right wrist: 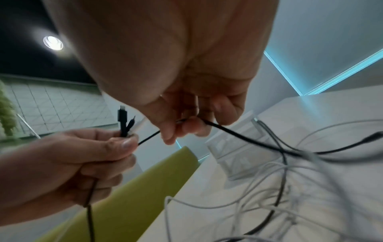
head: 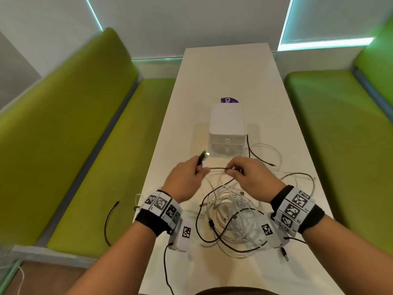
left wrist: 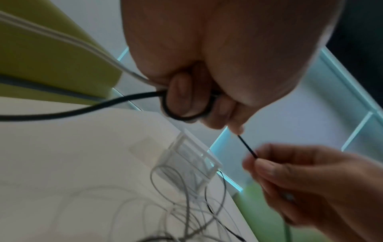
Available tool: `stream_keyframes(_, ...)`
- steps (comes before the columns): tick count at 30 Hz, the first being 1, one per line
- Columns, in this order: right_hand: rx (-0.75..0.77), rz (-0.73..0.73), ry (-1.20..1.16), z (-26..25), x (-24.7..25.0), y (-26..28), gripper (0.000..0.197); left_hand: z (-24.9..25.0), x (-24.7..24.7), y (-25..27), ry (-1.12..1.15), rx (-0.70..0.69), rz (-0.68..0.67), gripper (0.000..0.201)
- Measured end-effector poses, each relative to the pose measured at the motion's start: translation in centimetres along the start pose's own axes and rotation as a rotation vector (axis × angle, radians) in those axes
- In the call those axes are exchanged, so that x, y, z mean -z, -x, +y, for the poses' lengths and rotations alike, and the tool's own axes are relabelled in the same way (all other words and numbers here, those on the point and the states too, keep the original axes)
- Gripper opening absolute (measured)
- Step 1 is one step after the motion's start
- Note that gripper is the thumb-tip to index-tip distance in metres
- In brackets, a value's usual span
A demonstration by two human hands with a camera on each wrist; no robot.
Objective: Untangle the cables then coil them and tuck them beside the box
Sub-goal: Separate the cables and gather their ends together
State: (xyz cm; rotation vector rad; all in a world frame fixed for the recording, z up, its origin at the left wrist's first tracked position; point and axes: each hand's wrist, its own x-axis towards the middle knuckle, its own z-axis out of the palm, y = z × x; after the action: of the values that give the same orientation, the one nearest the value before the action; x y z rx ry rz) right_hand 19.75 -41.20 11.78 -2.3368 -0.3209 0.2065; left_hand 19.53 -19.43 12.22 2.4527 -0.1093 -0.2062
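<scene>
A tangle of white and black cables (head: 231, 211) lies on the white table (head: 225, 73), in front of the white box (head: 227, 128). Above the tangle, my left hand (head: 198, 167) grips the plug end of a black cable (head: 217, 168), with the plug (head: 202, 156) sticking up past the fingers. My right hand (head: 230, 169) pinches the same cable a short span to the right. In the left wrist view the black cable (left wrist: 182, 117) loops round my curled left fingers (left wrist: 180, 95). The right wrist view shows my right hand (right wrist: 184, 126) pinching it and the plugs (right wrist: 123, 121) above my left hand (right wrist: 122, 142).
Green benches (head: 70, 128) flank the table on both sides. A purple sticker (head: 228, 100) lies beyond the box. One black cable (head: 109, 220) hangs off the table's left edge. More black and white cable loops (head: 274, 155) lie to the right of the box.
</scene>
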Motion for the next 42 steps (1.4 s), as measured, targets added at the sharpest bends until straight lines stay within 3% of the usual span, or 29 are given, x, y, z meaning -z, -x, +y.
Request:
stream_keyframes(2, -0.070, -0.060, 0.077, 0.7, 0.4, 0.3, 0.020, -1.3, 1.0, -0.6, -0.134, 0.113, 0.018, 0.021)
stream_keyframes(5, 0.022, -0.144, 0.353, 0.4, -0.2, 0.6, 0.033, -1.8, 0.8, -0.9, -0.406, 0.206, 0.009, 0.030)
stream_keyframes(8, 0.053, -0.184, 0.479, -0.4, -1.2, 0.3, 0.057, -0.5, 0.2, -0.4, -0.449, 0.063, 0.159, 0.016)
stream_keyframes(9, 0.039, -0.207, 0.464, -0.4, -1.2, 0.2, 0.061, -0.2, 0.0, -0.3, -0.404, -0.030, 0.158, 0.017)
stream_keyframes(11, 0.029, -0.225, 0.393, -0.3, -1.2, -0.1, 0.064, 0.6, -0.5, 0.1, -0.346, -0.192, 0.022, 0.022)
stream_keyframes(13, 0.036, -0.151, 0.268, -0.5, -1.3, -0.1, 0.058, 1.4, -1.1, 0.6, -0.303, -0.243, -0.110, 0.025)
stream_keyframes(17, -0.020, 0.123, 0.117, -1.1, -1.0, 0.3, 0.012, 1.6, -1.5, 0.1, -0.078, -0.146, -0.126, 0.019)
stream_keyframes(22, -0.049, 0.143, 0.425, -1.1, -0.2, 0.5, 0.048, 0.8, -0.4, -0.2, -0.029, -0.142, -0.078, 0.034)
stream_keyframes(27, -0.091, 0.024, 0.334, 0.1, 0.5, -0.1, 0.016, -1.8, 1.7, -1.0, -0.026, 0.016, 0.065, 0.026)
stream_keyframes(30, -0.084, 0.040, 0.281, 0.9, 0.9, -0.5, 0.016, -3.2, 2.4, -1.2, -0.180, 0.093, 0.096, 0.012)
stream_keyframes(32, -0.053, 0.032, 0.134, 0.6, 0.9, -0.4, 0.020, -2.5, 2.1, -0.9, -0.269, 0.044, 0.107, 0.013)
stream_keyframes(36, 0.013, 0.011, 0.113, -1.1, -0.6, -0.1, 0.019, 1.1, 0.0, 0.5, -0.155, -0.203, 0.011, 0.021)
stream_keyframes(40, 0.028, 0.174, 0.034, -1.6, -1.3, -0.2, 0.012, 1.9, -1.6, 0.1, 0.049, -0.115, -0.078, 0.014)
stream_keyframes(42, -0.007, 0.244, 0.033, -1.4, -0.8, -0.2, 0.016, 1.9, -1.8, -0.1, 0.078, -0.072, -0.089, 0.023)
